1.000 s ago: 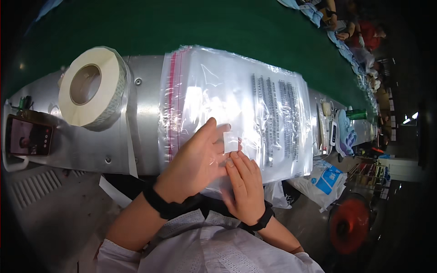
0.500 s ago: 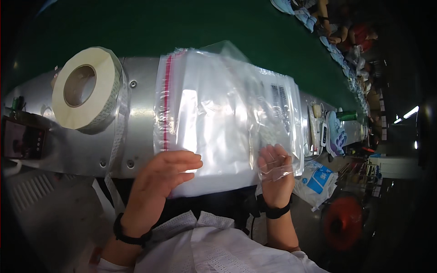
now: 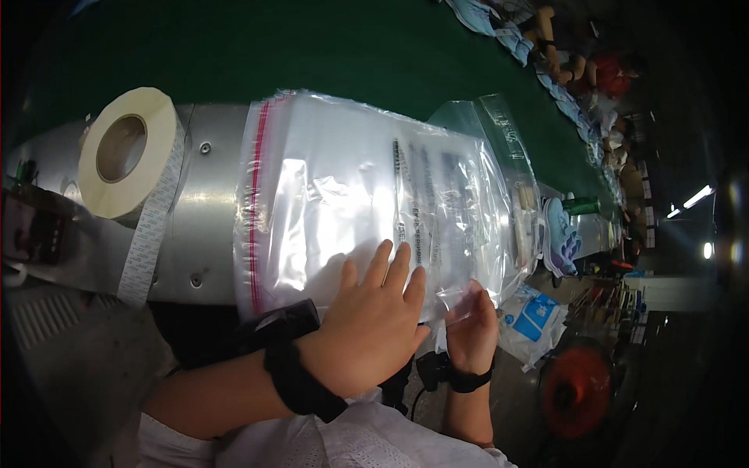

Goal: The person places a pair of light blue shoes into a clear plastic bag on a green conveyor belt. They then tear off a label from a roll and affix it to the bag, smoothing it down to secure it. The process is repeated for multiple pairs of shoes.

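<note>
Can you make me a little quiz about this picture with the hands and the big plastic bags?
1. True or false: the left hand lies flat on the stack of clear plastic bags.
2. What colour is the stripe along the left edge of the top bag? A red, B blue, C yellow.
3. Fill in: the roll of labels lies to the ____ of the bags.

Key
1. True. Its fingers are spread on the near edge of the stack.
2. A. The stripe is red.
3. Left. It rests on the metal table, while the right hand lifts a bag's near right corner.
</note>
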Demonstrator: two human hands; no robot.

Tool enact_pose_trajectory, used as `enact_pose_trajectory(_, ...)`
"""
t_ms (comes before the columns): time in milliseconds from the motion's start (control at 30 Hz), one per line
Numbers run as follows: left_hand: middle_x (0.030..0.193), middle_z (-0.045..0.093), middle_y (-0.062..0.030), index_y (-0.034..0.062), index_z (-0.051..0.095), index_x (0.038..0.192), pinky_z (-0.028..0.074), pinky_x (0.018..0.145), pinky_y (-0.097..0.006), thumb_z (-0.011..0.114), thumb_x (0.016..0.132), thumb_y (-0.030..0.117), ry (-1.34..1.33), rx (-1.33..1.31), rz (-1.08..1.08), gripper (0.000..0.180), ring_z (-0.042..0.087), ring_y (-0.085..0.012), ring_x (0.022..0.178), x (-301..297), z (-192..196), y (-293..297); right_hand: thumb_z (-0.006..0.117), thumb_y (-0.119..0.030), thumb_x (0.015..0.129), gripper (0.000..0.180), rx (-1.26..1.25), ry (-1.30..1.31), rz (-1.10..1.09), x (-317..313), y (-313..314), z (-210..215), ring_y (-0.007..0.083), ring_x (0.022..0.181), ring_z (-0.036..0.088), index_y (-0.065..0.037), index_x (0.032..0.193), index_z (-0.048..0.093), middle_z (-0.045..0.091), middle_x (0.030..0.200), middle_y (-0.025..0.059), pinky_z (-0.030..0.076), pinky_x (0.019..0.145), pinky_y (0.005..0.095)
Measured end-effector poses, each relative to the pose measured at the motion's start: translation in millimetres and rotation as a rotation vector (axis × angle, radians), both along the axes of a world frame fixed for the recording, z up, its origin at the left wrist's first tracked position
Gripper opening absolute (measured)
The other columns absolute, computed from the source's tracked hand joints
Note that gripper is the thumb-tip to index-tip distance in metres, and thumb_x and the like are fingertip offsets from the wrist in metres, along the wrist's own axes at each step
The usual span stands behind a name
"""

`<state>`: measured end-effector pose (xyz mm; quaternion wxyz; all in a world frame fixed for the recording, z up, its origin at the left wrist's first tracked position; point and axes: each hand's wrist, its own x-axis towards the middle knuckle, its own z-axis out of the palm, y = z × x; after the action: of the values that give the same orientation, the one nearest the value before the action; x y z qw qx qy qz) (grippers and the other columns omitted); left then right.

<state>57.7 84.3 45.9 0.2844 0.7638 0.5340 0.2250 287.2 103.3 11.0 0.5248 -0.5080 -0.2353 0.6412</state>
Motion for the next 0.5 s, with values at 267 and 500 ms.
enact_pose_trajectory(267,0.139,0.035,-0.0219,-0.0016,0.044,0.129,0.034,0.094,-0.058,0.054,0.079,0.011,0.345,0.213,0.229,0.052,0.033,-0.0356,0.129,24,-28,53,0.051,-0.024,0.094,0.022,-0.055,-0.287,0.051,-3,-3,7,0.0095,0.065,0.052,-0.003,0.097,0.058,0.058,0.078,0.0024,0.038,0.055,0.0224)
enact_pose_trajectory(500,0.138,0.035,-0.0225,0.0027,0.044,0.13,0.038,0.09,-0.057,0.054,0.082,0.013,0.356,0.21,0.212,0.05,0.033,-0.0372,0.129,14,-37,89,0.059,-0.014,0.09,0.012,0.002,-0.466,0.185,-3,-13,2,0.0055,0.056,0.048,-0.002,0.089,0.06,0.06,0.073,0.0036,0.033,0.048,0.0184)
